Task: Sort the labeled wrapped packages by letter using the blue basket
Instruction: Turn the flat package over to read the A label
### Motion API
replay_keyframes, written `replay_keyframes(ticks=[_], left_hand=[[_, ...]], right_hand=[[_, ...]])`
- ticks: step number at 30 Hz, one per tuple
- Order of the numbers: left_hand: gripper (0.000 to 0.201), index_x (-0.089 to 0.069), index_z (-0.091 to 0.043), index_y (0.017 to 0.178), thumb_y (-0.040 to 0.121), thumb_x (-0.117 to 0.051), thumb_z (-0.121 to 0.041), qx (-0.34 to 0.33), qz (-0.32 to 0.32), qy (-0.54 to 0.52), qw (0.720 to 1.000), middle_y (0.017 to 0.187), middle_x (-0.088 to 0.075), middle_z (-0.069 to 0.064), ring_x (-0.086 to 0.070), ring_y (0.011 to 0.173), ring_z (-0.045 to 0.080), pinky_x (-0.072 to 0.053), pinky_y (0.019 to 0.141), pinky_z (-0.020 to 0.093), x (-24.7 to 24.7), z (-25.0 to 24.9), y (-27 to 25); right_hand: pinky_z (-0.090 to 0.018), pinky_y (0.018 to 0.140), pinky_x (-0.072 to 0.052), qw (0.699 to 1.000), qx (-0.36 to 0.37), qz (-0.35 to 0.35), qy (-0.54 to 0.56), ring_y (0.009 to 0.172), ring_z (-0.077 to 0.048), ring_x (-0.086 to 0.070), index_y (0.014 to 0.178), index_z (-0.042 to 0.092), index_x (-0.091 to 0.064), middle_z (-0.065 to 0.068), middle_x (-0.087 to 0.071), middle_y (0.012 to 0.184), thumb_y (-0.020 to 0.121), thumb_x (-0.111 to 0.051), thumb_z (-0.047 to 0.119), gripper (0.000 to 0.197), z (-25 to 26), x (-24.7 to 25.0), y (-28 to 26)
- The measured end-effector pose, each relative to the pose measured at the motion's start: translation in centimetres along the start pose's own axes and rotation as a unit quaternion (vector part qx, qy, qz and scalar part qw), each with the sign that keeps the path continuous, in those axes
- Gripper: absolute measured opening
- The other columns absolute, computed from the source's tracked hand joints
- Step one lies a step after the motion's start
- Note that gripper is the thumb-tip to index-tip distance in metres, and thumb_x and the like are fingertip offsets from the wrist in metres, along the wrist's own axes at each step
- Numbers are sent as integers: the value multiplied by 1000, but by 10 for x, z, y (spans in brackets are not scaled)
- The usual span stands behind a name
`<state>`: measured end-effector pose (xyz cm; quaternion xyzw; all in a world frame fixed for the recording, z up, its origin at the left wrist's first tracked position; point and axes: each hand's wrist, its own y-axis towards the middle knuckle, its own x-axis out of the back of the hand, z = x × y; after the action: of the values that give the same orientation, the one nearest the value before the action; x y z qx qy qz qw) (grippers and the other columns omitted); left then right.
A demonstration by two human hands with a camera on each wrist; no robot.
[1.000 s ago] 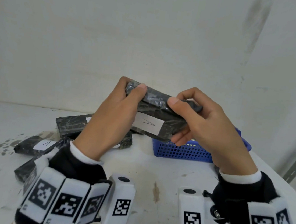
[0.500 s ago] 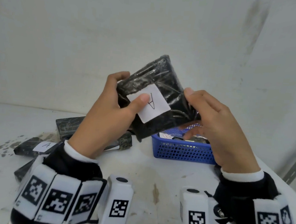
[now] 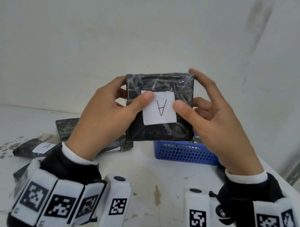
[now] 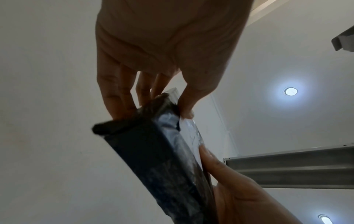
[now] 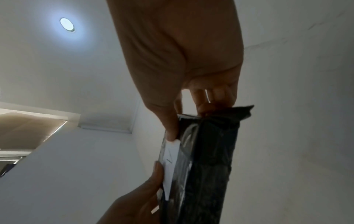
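Package (image 3: pixel 158 107), black-wrapped, is held upright in the air between both hands, its label (image 3: pixel 159 110) facing the camera with the A upside down. Left hand (image 3: pixel 104 116) pinches its left edge, thumb on the label, fingers behind. Right hand (image 3: pixel 216 124) pinches the right edge the same way. The basket (image 3: pixel 185 153) sits just below and behind, nearer the right hand.

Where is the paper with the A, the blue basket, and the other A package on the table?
paper label (image 3: pixel 159 110), head view, middle of the white paper
blue basket (image 3: pixel 184 153), head view, front mesh wall
other A package (image 3: pixel 28 149), head view, black wrap beside its label
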<state>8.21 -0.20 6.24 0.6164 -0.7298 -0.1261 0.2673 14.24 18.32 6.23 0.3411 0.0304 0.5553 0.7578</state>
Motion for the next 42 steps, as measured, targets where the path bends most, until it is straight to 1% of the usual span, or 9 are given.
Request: replay_keyframes(ticks=[2,5,9,15,20,25,34,38,42], left_hand=[[42,-55,-42,124,84,-62,-51,3,8,-1,1000,101,-69,-14,-70,77,12,-58,77,36,-1,0,0],[46,-46,-49,129,87,-64,-42,-1,24,-8,1000,95,-69,-12,-67,63,6,-57,66,23,-1,-1,-2],[26,-57,-47,113,89,-63,-39,1,28,-28,999,89,-74,-2,-72,72,20,-60,74,45,-1,-3,-2],[35,-54,-39,122,89,-62,-35,-5,35,-30,999,104,-70,-13,-71,87,15,-57,84,43,-2,2,0],[29,-56,-42,116,90,-64,-32,-32,53,-42,997,112,-67,-22,-69,90,1,-54,82,20,-1,3,1],[33,-58,-37,112,84,-53,-54,-29,71,-90,993,110,-68,-14,-68,103,18,-49,97,52,3,0,-1],[16,-55,-38,97,88,-45,-47,-18,55,-74,996,89,-61,-16,-63,99,24,-48,97,53,-2,-2,1],[15,-57,-42,105,99,-43,-44,-15,44,-55,997,96,-64,-15,-63,89,15,-51,94,41,-5,-1,1],[49,-44,-57,131,84,-37,-66,-5,75,-24,997,104,-64,-24,-60,97,-11,-47,86,14,-5,0,0]], right_hand=[[-59,76,-59,1000,9,5,-6,86,-57,-62,142,59,-35,-13,-74,97,92,-68,37,64,1,0,-1],[-40,64,-58,1000,9,-8,-12,74,-55,-59,131,54,-48,-14,-73,88,91,-68,38,48,5,0,-2],[-55,65,-60,1000,-6,-9,-3,78,-55,-64,119,47,-53,-11,-75,86,90,-68,39,34,6,-1,-3],[-18,47,-45,1000,-14,-3,4,42,-9,-55,124,40,-50,6,-71,73,94,-64,31,35,6,4,-4],[-26,54,-53,999,-33,-7,10,55,-19,-66,121,38,-59,2,-74,98,80,-66,50,43,8,0,-1],[-29,64,-59,998,-42,-9,42,64,-28,-72,109,36,-63,0,-71,98,74,-64,52,38,11,-2,-2],[-32,65,-61,998,-56,7,38,67,-33,-74,103,33,-60,-12,-68,103,79,-66,50,30,10,-4,-1],[-31,59,-60,998,-52,30,2,61,-27,-73,111,42,-58,-1,-68,100,76,-67,53,38,11,-4,-3],[-29,47,-54,999,-35,9,-21,46,-23,-66,114,42,-62,6,-74,93,91,-60,48,24,12,-3,-3]])
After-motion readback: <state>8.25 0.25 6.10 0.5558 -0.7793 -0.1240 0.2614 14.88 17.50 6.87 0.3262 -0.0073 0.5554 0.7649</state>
